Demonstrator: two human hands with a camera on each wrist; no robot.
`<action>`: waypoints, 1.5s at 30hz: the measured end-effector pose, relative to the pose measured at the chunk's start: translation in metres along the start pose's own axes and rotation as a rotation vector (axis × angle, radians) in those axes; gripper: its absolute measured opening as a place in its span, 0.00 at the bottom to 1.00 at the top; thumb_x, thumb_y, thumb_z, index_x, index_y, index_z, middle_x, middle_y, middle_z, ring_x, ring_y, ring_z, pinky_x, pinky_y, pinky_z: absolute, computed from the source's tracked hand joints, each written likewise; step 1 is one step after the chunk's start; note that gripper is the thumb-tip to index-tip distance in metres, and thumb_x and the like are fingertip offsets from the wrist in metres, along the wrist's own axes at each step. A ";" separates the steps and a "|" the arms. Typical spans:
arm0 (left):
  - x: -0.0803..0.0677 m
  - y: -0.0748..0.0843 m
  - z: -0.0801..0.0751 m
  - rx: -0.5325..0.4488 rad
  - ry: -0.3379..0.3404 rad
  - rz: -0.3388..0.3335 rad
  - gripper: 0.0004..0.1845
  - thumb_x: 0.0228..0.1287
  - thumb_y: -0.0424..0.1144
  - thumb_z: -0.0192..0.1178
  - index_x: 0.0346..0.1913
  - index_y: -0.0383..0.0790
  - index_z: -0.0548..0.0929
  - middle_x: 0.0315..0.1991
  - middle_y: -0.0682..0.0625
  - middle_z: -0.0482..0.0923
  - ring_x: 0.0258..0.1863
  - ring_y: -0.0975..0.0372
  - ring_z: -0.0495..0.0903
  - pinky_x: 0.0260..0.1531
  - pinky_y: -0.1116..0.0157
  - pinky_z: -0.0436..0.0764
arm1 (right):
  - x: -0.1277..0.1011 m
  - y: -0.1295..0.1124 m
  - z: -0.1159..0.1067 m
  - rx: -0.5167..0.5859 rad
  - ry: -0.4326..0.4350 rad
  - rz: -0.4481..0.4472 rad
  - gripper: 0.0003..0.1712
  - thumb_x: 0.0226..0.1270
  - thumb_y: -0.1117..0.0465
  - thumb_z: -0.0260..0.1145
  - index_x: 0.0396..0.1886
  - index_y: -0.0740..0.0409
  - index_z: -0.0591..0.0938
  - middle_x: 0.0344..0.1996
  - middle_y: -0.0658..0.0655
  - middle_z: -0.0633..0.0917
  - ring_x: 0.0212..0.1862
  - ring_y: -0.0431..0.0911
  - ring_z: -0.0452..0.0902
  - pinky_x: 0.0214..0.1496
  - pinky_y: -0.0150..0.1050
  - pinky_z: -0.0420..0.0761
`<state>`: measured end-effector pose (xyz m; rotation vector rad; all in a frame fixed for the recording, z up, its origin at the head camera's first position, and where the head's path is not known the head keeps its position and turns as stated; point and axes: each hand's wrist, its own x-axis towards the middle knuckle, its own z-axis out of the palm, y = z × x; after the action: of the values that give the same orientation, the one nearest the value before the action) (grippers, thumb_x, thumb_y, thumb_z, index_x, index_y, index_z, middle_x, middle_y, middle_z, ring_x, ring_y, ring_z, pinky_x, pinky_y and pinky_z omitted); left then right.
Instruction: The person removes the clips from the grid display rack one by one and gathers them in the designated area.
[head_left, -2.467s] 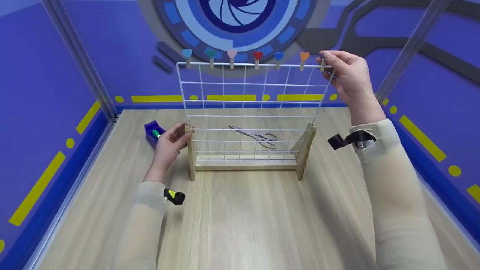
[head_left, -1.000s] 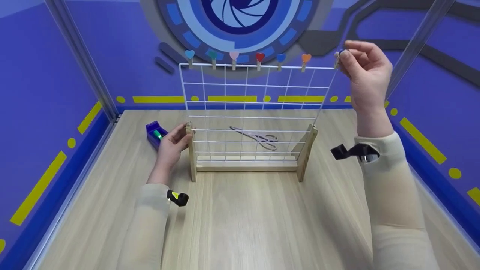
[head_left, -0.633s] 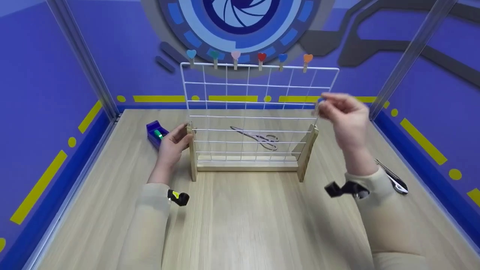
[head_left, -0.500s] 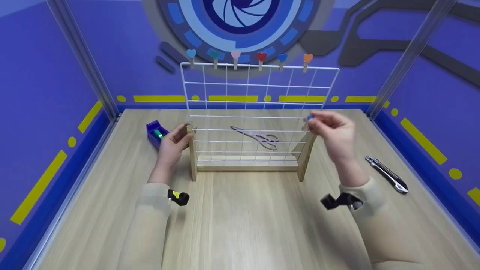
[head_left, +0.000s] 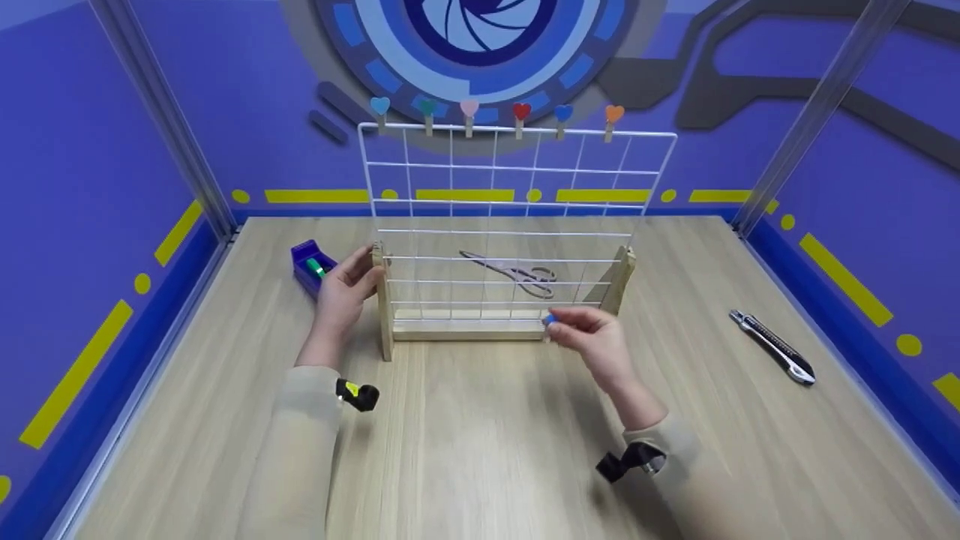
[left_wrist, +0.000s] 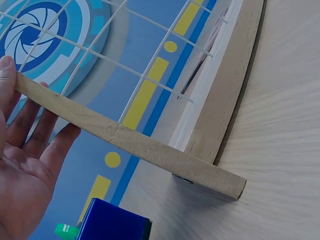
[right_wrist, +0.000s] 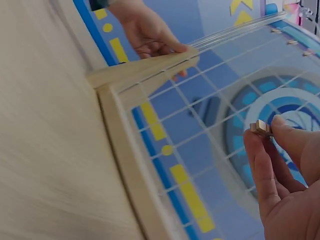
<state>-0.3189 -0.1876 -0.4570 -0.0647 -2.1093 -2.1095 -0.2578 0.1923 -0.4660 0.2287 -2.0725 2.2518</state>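
Note:
My left hand (head_left: 341,300) holds the left wooden post (head_left: 384,319) of an upright stand, thumb on one side and fingers on the other, as the left wrist view also shows. The stand carries a white wire grid (head_left: 637,134). Several heart-topped mini clothespins sit along its top bar, among them a red one (head_left: 520,112) and an orange one (head_left: 614,114). Low in front of the grid's right half, my right hand (head_left: 596,345) pinches a small wooden clothespin (right_wrist: 261,127) between thumb and fingertips. Its blue heart (head_left: 550,319) shows in the head view.
Behind the grid lie scissors (head_left: 525,277) on the wooden table (head_left: 465,435). Left of the stand is a dark blue holder (head_left: 304,251) with a green-ended item (head_left: 316,267). A utility knife (head_left: 772,346) lies at the right. Blue walls enclose the table.
My right hand took the blue-heart clothespin off the top bar's right end and carried it down and left to the grid's lower front. My left hand has stayed on the post.

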 end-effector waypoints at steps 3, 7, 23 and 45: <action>0.000 0.000 0.001 0.001 0.001 0.012 0.29 0.76 0.35 0.59 0.76 0.36 0.68 0.70 0.34 0.74 0.49 0.78 0.81 0.50 0.76 0.83 | -0.005 0.018 0.007 -0.037 -0.052 0.055 0.18 0.62 0.78 0.70 0.52 0.79 0.83 0.32 0.47 0.91 0.34 0.39 0.88 0.42 0.31 0.88; 0.000 0.000 0.003 -0.016 0.010 0.031 0.28 0.75 0.33 0.59 0.75 0.36 0.70 0.67 0.33 0.76 0.48 0.77 0.83 0.48 0.76 0.84 | -0.012 0.038 0.016 -0.060 -0.118 0.155 0.21 0.62 0.76 0.71 0.55 0.79 0.82 0.34 0.49 0.91 0.36 0.40 0.88 0.44 0.32 0.88; -0.002 -0.001 -0.001 -0.004 -0.001 0.032 0.30 0.75 0.36 0.60 0.76 0.35 0.68 0.70 0.34 0.74 0.51 0.78 0.81 0.51 0.76 0.83 | -0.016 0.078 0.021 -0.329 -0.240 0.169 0.16 0.60 0.70 0.76 0.47 0.71 0.87 0.42 0.62 0.91 0.35 0.34 0.83 0.37 0.26 0.83; 0.001 0.000 0.002 -0.033 -0.001 0.023 0.30 0.75 0.33 0.59 0.77 0.34 0.66 0.71 0.34 0.72 0.50 0.80 0.81 0.50 0.76 0.83 | -0.017 0.082 0.020 -0.526 -0.282 0.054 0.11 0.60 0.67 0.78 0.43 0.63 0.90 0.40 0.61 0.90 0.35 0.36 0.78 0.34 0.24 0.77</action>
<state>-0.3197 -0.1856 -0.4573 -0.0939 -2.0649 -2.1314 -0.2524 0.1660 -0.5474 0.4759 -2.7489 1.6869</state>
